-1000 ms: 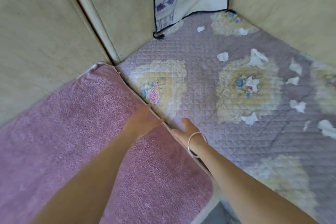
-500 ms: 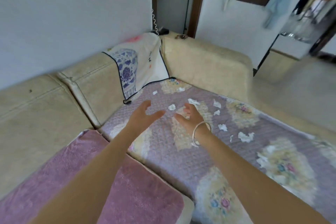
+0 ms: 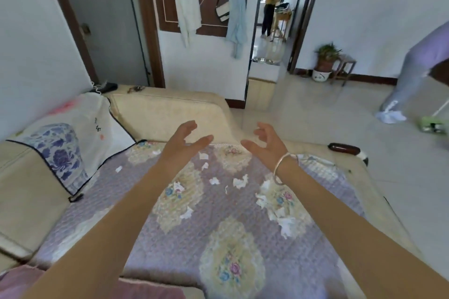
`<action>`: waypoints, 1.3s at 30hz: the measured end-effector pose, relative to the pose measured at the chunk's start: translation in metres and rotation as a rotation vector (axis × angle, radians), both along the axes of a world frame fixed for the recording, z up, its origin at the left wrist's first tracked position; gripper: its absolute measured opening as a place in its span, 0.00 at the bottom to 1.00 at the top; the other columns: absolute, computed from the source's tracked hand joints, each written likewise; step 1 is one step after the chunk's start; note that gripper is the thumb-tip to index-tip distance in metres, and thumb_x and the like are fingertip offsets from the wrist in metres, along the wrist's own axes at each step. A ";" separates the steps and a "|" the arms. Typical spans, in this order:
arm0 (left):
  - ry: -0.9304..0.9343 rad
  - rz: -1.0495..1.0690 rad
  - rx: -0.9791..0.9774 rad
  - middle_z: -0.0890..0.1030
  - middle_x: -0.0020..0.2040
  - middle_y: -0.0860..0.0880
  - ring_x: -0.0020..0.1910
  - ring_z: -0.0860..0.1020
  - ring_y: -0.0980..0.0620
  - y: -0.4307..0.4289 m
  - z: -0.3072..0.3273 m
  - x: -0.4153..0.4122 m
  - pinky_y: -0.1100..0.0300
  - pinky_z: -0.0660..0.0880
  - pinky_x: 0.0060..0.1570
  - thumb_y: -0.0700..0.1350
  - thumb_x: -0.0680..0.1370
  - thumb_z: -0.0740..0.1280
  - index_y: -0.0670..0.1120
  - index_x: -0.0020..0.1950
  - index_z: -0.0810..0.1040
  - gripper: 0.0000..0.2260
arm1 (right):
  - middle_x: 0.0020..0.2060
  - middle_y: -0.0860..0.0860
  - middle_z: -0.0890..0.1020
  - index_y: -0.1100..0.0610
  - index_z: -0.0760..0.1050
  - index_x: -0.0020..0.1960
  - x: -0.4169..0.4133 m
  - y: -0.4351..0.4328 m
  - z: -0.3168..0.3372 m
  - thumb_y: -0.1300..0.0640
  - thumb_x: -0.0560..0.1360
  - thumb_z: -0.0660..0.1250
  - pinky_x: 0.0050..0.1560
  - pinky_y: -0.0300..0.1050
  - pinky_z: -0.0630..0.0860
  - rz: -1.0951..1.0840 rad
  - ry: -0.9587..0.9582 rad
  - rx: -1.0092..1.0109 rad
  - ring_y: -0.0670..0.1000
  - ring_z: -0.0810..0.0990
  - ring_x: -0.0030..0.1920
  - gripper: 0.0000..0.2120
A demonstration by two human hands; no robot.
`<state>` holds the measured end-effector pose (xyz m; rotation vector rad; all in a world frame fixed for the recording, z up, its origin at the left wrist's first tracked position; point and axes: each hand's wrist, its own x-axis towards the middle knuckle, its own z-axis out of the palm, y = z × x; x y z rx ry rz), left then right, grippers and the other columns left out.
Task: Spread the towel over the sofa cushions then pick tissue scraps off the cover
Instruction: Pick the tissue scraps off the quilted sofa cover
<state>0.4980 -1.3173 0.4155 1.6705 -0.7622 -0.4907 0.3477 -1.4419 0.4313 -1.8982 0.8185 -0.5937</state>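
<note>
A purple quilted sofa cover [image 3: 218, 206] with cream floral patches lies over the seat. Several white tissue scraps lie on it, such as one [image 3: 240, 181] near the middle and a cluster [image 3: 283, 219] at the right. The pink towel [image 3: 150, 290] shows only at the bottom left edge, flat on a cushion. My left hand [image 3: 181, 143] and my right hand [image 3: 268, 144] are raised above the far end of the cover, fingers apart, holding nothing. A silver bangle circles my right wrist.
A white cloth with a blue vase print [image 3: 65, 150] drapes the cream backrest at left. The sofa arm [image 3: 170, 114] runs behind my hands. A dark object [image 3: 343, 148] lies on the sofa's right end. One person [image 3: 425, 65] mops the tiled floor at right; another person [image 3: 269, 7] stands in the far doorway.
My view has swung up from the towel to the whole cover and room. Both hands left the towel's edge, lifted and moved forward over the cover, spreading apart.
</note>
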 end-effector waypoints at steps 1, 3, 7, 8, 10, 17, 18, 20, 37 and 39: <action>-0.005 -0.041 0.002 0.69 0.69 0.53 0.66 0.65 0.59 -0.015 0.002 -0.010 0.63 0.60 0.64 0.48 0.73 0.69 0.49 0.69 0.65 0.26 | 0.68 0.56 0.69 0.58 0.58 0.72 -0.014 -0.014 -0.001 0.56 0.74 0.68 0.64 0.43 0.65 -0.025 0.002 0.005 0.53 0.67 0.68 0.31; -0.006 -0.087 -0.006 0.70 0.67 0.55 0.64 0.65 0.61 -0.038 0.003 -0.024 0.63 0.60 0.65 0.49 0.73 0.69 0.50 0.69 0.65 0.26 | 0.68 0.55 0.69 0.57 0.57 0.73 -0.033 -0.036 -0.005 0.55 0.74 0.68 0.67 0.44 0.64 -0.041 0.008 0.015 0.52 0.65 0.70 0.31; 0.010 -0.140 0.027 0.70 0.66 0.56 0.64 0.65 0.62 -0.083 -0.009 -0.044 0.62 0.60 0.67 0.48 0.74 0.68 0.51 0.69 0.65 0.25 | 0.68 0.54 0.69 0.56 0.58 0.72 -0.062 -0.087 -0.019 0.56 0.74 0.68 0.65 0.44 0.65 -0.081 0.011 0.061 0.51 0.65 0.69 0.31; 0.016 -0.149 0.043 0.70 0.66 0.57 0.64 0.65 0.61 -0.092 -0.015 -0.047 0.62 0.60 0.67 0.47 0.74 0.68 0.51 0.69 0.65 0.25 | 0.68 0.55 0.68 0.56 0.58 0.72 -0.066 -0.099 -0.023 0.56 0.74 0.68 0.64 0.44 0.66 -0.094 0.011 0.077 0.51 0.65 0.69 0.31; 0.026 -0.167 0.096 0.69 0.65 0.58 0.63 0.65 0.60 -0.115 -0.031 -0.050 0.62 0.60 0.65 0.46 0.74 0.67 0.52 0.69 0.65 0.24 | 0.67 0.55 0.68 0.56 0.58 0.72 -0.076 -0.127 -0.035 0.58 0.73 0.69 0.60 0.41 0.67 -0.121 0.020 0.106 0.51 0.66 0.67 0.31; 0.109 -0.216 0.232 0.70 0.63 0.56 0.69 0.66 0.54 -0.191 -0.103 -0.050 0.53 0.63 0.69 0.44 0.75 0.67 0.52 0.67 0.66 0.21 | 0.70 0.53 0.67 0.53 0.56 0.73 -0.109 -0.195 -0.106 0.55 0.74 0.68 0.68 0.50 0.65 -0.190 0.172 0.169 0.53 0.65 0.70 0.32; 0.113 -0.243 0.259 0.70 0.63 0.56 0.69 0.66 0.55 -0.203 -0.117 -0.051 0.55 0.63 0.68 0.45 0.76 0.67 0.51 0.68 0.66 0.22 | 0.70 0.53 0.66 0.53 0.56 0.73 -0.112 -0.203 -0.121 0.55 0.74 0.68 0.68 0.50 0.64 -0.192 0.210 0.181 0.53 0.64 0.71 0.33; 0.130 -0.299 0.313 0.69 0.65 0.56 0.67 0.66 0.56 -0.224 -0.149 -0.053 0.60 0.61 0.64 0.47 0.75 0.67 0.52 0.69 0.65 0.23 | 0.72 0.53 0.64 0.52 0.55 0.74 -0.114 -0.216 -0.154 0.55 0.74 0.68 0.69 0.51 0.63 -0.187 0.292 0.217 0.54 0.63 0.72 0.33; -0.022 -0.561 0.686 0.64 0.72 0.49 0.71 0.61 0.50 -0.315 -0.454 -0.055 0.58 0.59 0.67 0.50 0.72 0.70 0.49 0.69 0.66 0.27 | 0.72 0.58 0.55 0.51 0.47 0.76 -0.074 -0.237 -0.468 0.54 0.74 0.67 0.64 0.49 0.69 -0.066 0.969 0.449 0.60 0.67 0.67 0.38; -0.200 -0.594 0.705 0.60 0.74 0.47 0.73 0.56 0.47 -0.324 -0.476 -0.057 0.53 0.56 0.70 0.51 0.72 0.70 0.49 0.69 0.66 0.28 | 0.70 0.57 0.56 0.50 0.51 0.75 -0.069 -0.233 -0.486 0.54 0.74 0.67 0.62 0.51 0.71 -0.102 1.030 0.356 0.61 0.66 0.66 0.35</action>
